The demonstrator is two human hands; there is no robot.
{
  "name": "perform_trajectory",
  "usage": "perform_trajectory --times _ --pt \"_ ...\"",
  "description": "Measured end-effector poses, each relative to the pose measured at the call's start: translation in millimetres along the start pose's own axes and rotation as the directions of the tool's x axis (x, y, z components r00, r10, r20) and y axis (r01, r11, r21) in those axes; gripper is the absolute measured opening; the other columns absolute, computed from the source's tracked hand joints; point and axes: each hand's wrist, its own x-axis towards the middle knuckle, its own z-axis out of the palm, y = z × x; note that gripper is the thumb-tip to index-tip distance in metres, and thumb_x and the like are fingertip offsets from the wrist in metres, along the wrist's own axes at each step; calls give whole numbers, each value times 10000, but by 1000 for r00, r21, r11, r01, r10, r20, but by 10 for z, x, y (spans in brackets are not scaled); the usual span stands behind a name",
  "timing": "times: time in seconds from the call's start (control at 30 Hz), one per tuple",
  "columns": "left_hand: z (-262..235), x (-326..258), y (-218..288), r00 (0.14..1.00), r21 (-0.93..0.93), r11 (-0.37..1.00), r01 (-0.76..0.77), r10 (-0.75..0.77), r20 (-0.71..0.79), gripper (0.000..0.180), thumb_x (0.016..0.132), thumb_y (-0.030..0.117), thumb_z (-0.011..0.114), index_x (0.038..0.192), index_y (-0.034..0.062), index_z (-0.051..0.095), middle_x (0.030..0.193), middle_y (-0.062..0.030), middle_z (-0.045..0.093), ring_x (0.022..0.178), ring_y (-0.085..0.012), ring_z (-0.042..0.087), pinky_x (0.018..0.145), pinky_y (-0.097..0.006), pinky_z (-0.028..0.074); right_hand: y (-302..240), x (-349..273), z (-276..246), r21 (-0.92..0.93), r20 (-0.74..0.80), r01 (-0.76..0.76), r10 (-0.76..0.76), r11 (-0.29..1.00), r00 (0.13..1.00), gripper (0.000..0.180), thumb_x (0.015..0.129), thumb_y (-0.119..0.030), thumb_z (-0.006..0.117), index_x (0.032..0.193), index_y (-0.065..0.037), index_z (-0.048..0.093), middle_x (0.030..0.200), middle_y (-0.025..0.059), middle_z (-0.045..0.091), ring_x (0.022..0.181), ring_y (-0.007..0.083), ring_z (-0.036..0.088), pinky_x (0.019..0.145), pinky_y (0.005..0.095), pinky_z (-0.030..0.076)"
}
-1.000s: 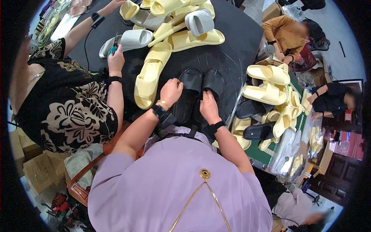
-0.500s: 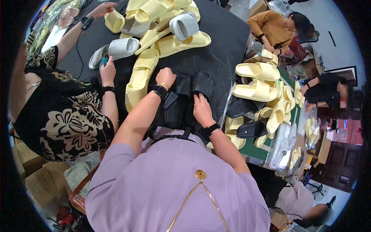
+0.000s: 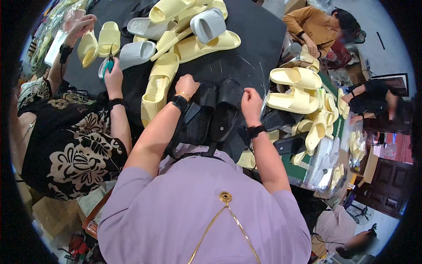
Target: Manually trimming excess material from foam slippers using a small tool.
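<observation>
Two black ribbed slide sandals lie side by side on the black table just in front of me. My left hand grips the toe end of the left sandal. My right hand is closed on the outer edge of the right sandal. Both wrists wear black bands.
A heap of pale yellow and grey slides covers the far table. More yellow slides are stacked on my right, with clear bags below them. A person in a floral top on my left holds green snips and a yellow slide. Other people sit at right.
The view has swung, so the sandals sit lower and more central. My hands have stayed on the black sandals. The person at left has lifted a hand to a yellow slide.
</observation>
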Motion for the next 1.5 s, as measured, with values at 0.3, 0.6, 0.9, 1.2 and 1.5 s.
perform_trajectory --times 0.3,0.6,0.9,1.2,1.5 --pt "24 92 43 1000 22 1000 -15 14 19 223 692 181 677 818 -3 691 857 -231 669 810 -379 664 703 -431 551 -324 -606 76 -126 558 -175 216 976 801 204 854 -211 572 913 -37 660 847 214 661 810 396 637 736 464 512" --pt "-22 18 222 990 157 978 -137 138 2 167 734 180 675 743 14 680 794 -214 671 752 -365 670 660 -423 556 -152 -773 396 -176 392 -114 176 978 903 343 843 -144 592 1108 73 565 1064 260 540 980 423 550 840 456 473" --pt "189 31 184 883 49 904 -425 426 -196 136 792 140 600 767 11 565 708 -194 641 682 -358 648 620 -446 540 -115 -831 486 -331 335 147 -29 932 942 245 799 -86 550 1002 49 572 1007 194 552 950 365 536 792 443 465" --pt "301 152 849 811 -218 788 -576 584 -34 264 815 84 584 1074 77 537 930 -181 641 887 -383 609 747 -459 498 -32 -821 516 -386 384 174 -13 906 923 196 783 -69 510 939 21 587 993 177 567 961 339 546 800 434 453" --pt "472 204 1182 525 144 509 -849 777 348 320 853 60 497 1136 161 607 885 -140 648 849 -307 659 725 -398 545 -37 -825 499 -366 358 198 -59 909 932 170 785 -132 567 895 -4 594 927 159 566 912 320 545 760 415 444"
